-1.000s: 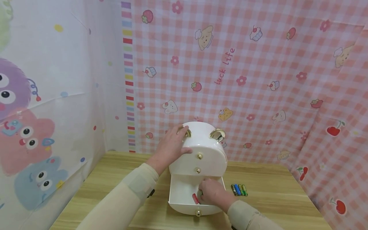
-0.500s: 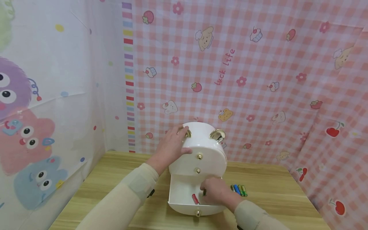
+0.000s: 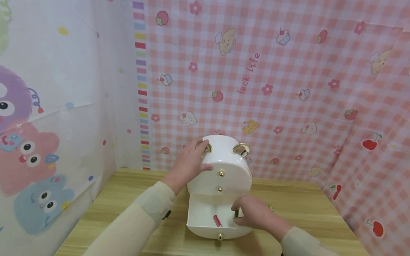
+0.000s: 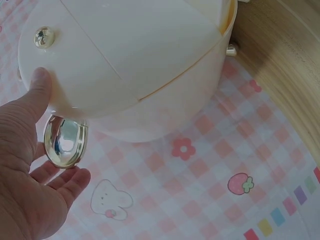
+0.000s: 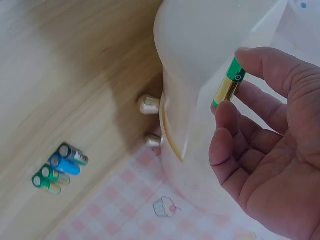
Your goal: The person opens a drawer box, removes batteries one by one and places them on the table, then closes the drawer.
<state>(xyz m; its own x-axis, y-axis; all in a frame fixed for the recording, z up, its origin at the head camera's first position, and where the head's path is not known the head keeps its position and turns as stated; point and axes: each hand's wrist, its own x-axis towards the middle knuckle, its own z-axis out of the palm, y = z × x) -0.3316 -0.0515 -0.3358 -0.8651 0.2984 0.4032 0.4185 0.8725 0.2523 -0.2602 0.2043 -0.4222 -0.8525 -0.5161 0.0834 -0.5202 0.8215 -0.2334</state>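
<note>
A white drawer box (image 3: 205, 181) with gold ear-shaped loops and gold knobs stands on the table, its lowest drawer (image 3: 201, 208) pulled out. My left hand (image 3: 187, 161) holds the box at its upper left, thumb on the front face and fingers behind the gold ear (image 4: 65, 142). Over the drawer's right side, my right hand (image 3: 256, 213) pinches a green and gold battery (image 5: 229, 82) between thumb and fingers. A red cylinder (image 3: 217, 220) with a pale end, like a battery, lies in the drawer.
Several batteries, a blue one (image 5: 65, 165) among them, lie in a row on the wooden table (image 3: 307, 213) right of the box. In the head view my right hand hides most of them. A pink checked cloth (image 3: 282, 117) hangs behind.
My right hand has moved right within the drawer area, and the green and gold battery in its pinch now shows more. My left hand keeps its place on the box.
</note>
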